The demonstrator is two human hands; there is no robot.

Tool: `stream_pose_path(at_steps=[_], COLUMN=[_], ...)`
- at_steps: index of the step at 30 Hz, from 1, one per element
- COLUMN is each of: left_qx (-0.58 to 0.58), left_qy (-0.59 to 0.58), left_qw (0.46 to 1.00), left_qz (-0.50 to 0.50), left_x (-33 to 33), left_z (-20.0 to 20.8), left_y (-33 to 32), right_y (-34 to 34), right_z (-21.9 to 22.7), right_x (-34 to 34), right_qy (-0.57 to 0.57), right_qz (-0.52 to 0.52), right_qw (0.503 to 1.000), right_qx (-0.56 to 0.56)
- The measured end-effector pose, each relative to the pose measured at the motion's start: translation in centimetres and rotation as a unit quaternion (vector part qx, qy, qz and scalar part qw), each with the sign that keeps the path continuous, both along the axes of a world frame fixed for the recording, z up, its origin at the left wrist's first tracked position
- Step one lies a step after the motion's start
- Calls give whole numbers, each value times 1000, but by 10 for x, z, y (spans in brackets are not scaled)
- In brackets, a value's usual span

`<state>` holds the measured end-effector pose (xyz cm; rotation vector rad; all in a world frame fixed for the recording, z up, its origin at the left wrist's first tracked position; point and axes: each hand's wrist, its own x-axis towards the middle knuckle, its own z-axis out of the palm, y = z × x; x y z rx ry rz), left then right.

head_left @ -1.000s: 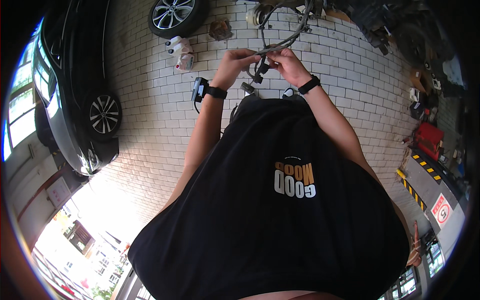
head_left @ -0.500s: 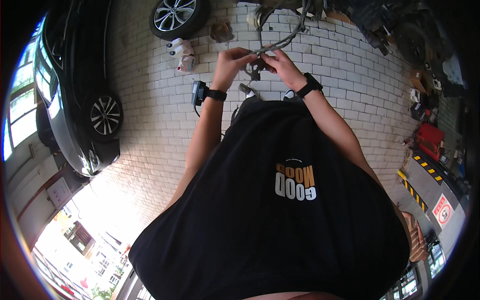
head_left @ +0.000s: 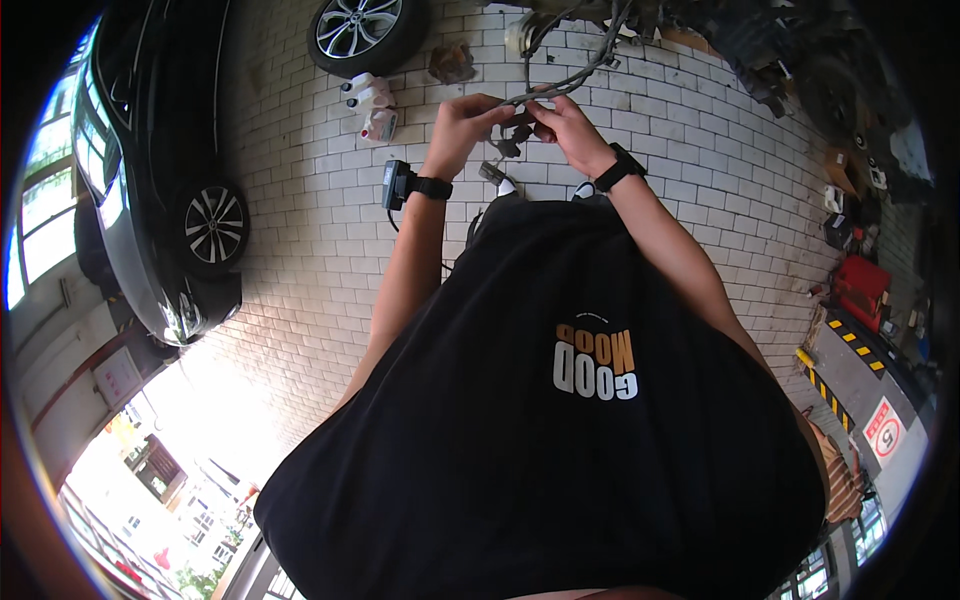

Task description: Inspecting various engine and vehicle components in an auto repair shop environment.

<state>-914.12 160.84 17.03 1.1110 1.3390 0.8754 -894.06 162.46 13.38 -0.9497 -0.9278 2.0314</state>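
A grey-black wiring harness (head_left: 578, 80) runs down from the upper edge to both hands, held up over the tiled floor. My left hand (head_left: 466, 124) pinches it from the left, thumb and fingers closed on the cable. From the right, my right hand (head_left: 572, 132) grips the same stretch, its fingertips close to the left thumb. Below the fingers dangles a small dark connector (head_left: 512, 146) on a short branch of the harness. The fingertips partly hide the cable where they meet.
Beyond the left hand lie a loose wheel (head_left: 358, 30), white plastic jugs (head_left: 372, 105) and a brown scrap (head_left: 452, 63). A dark car (head_left: 150, 240) stands at left. Dark vehicle parts (head_left: 740, 60) fill the upper right. At right are a red box (head_left: 860, 290) and a striped barrier (head_left: 850, 365).
The view has shifted slightly, so the floor things sit a little differently. Both hands keep their hold on the harness, with only small finger movement.
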Motion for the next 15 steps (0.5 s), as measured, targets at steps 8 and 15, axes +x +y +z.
stream_pose_path(at_steps=[8,15], left_qx=[-20,0], left_qy=[-15,51], left_qw=[1000,998], left_qz=[-7,-34], left_x=[-6,-9], left_z=[6,-1], left_y=[-2,-2], right_y=[2,3], right_z=[0,-13], right_x=[-4,-7], right_qy=[11,13], right_qz=[7,8], right_qw=[1000,1000], right_qx=[-15,-3])
